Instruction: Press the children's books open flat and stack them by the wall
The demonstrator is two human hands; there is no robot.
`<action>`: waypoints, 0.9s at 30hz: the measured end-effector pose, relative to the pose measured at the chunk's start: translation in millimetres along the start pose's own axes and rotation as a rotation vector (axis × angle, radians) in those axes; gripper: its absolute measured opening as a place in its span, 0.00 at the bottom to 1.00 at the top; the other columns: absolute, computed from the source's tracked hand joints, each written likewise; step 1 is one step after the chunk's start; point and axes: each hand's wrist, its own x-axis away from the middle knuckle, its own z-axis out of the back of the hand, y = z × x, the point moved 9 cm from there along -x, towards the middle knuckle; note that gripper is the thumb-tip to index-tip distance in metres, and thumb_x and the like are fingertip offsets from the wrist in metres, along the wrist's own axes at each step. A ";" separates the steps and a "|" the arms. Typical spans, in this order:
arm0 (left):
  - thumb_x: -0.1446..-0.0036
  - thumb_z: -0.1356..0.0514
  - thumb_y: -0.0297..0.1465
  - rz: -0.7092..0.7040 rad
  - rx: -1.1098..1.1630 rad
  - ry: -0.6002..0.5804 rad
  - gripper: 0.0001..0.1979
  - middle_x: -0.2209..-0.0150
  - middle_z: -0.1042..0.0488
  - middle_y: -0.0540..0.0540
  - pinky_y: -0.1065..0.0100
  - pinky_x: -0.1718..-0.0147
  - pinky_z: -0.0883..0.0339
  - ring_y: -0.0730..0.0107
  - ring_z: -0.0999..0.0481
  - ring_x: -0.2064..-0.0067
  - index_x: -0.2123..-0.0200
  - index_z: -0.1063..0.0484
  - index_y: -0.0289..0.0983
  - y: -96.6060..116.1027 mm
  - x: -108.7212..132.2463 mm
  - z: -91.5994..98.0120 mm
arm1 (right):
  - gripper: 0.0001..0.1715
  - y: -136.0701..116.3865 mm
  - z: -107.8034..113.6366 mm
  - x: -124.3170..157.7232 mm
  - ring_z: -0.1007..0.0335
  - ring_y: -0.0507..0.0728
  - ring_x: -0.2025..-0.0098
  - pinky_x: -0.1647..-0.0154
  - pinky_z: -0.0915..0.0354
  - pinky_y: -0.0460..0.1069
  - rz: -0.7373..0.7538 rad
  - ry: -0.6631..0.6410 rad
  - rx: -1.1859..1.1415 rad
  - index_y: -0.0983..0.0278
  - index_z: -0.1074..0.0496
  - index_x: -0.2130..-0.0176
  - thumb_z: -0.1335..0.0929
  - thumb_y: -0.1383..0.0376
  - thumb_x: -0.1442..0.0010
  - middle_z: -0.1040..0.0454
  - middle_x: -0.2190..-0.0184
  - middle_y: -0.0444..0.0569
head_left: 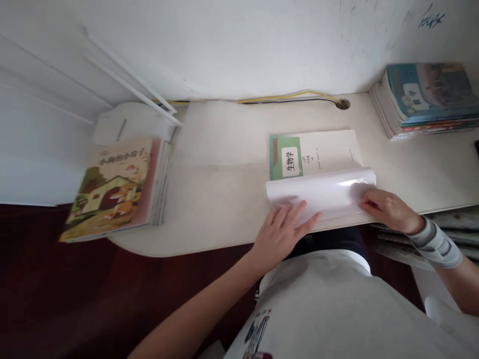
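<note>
A biology textbook (331,149) with a green and white cover lies on the white desk, sideways to me. Over its near part curls a glossy, whitish plastic sheet (322,192), which hides that part of the cover. My left hand (280,232) rests with fingers spread on the near side of the sheet, by the desk edge. At the sheet's right end, the fingers of my right hand (385,209) are pinched together on its edge. A grey wrist brace (437,242) wraps my right wrist.
A stack of picture books (112,192) stands at the desk's left end, another stack of textbooks (430,99) at the back right. Yellow and black cables (284,97) run along the wall into a round hole (343,103). The desk's rounded edge (157,255) lies near me.
</note>
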 end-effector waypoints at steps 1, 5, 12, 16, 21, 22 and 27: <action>0.42 0.46 0.23 -0.068 0.002 -0.023 0.28 0.47 0.31 0.44 0.60 0.53 0.39 0.61 0.30 0.51 0.41 0.44 0.51 5.7 -2.5 0.0 | 0.15 -0.5 0.8 -0.3 0.38 0.52 0.76 0.74 0.42 0.47 0.001 0.005 0.002 0.60 0.42 0.76 0.40 0.61 0.37 0.35 0.78 0.43; 0.40 0.47 0.25 -0.193 0.031 -0.181 0.28 0.43 0.35 0.46 0.59 0.51 0.42 0.61 0.32 0.47 0.39 0.46 0.52 16.1 -9.7 -7.5 | 0.15 -1.5 1.3 -0.5 0.39 0.52 0.76 0.75 0.43 0.47 0.004 0.012 -0.004 0.60 0.42 0.76 0.40 0.62 0.38 0.35 0.78 0.43; 0.40 0.49 0.24 -0.204 0.043 -0.257 0.24 0.44 0.34 0.44 0.59 0.52 0.43 0.60 0.34 0.47 0.41 0.41 0.45 21.3 -15.7 -11.8 | 0.16 4.8 -2.2 -0.5 0.39 0.52 0.76 0.75 0.43 0.47 0.020 -0.010 0.005 0.60 0.41 0.76 0.40 0.61 0.37 0.34 0.77 0.43; 0.40 0.47 0.24 -0.165 0.094 -0.312 0.22 0.48 0.31 0.44 0.61 0.54 0.44 0.61 0.34 0.48 0.43 0.39 0.45 20.2 -19.6 -12.8 | 0.14 -1.4 -2.2 0.1 0.37 0.53 0.74 0.73 0.42 0.48 0.040 -0.022 0.081 0.61 0.39 0.75 0.39 0.63 0.37 0.33 0.77 0.45; 0.40 0.47 0.25 -0.189 0.121 -0.310 0.18 0.55 0.28 0.44 0.63 0.58 0.44 0.62 0.33 0.52 0.47 0.35 0.40 27.8 -28.3 -5.9 | 0.13 -58.7 5.2 4.8 0.35 0.60 0.57 0.56 0.40 0.55 0.155 0.169 0.473 0.63 0.31 0.56 0.39 0.72 0.39 0.28 0.57 0.55; 0.40 0.47 0.25 -0.209 0.113 -0.307 0.17 0.57 0.28 0.44 0.63 0.60 0.44 0.63 0.32 0.53 0.48 0.33 0.38 30.7 -29.7 -4.6 | 0.15 -75.2 1.3 5.8 0.36 0.61 0.55 0.53 0.42 0.57 0.236 0.178 0.506 0.63 0.31 0.54 0.39 0.72 0.39 0.29 0.55 0.56; 0.42 0.47 0.24 -0.344 0.071 -0.331 0.10 0.61 0.28 0.44 0.62 0.67 0.45 0.63 0.33 0.60 0.64 0.25 0.35 44.9 -31.5 -7.5 | 0.13 -114.7 -21.7 5.6 0.37 0.56 0.63 0.55 0.42 0.55 0.545 0.122 0.525 0.68 0.28 0.57 0.39 0.72 0.38 0.29 0.67 0.51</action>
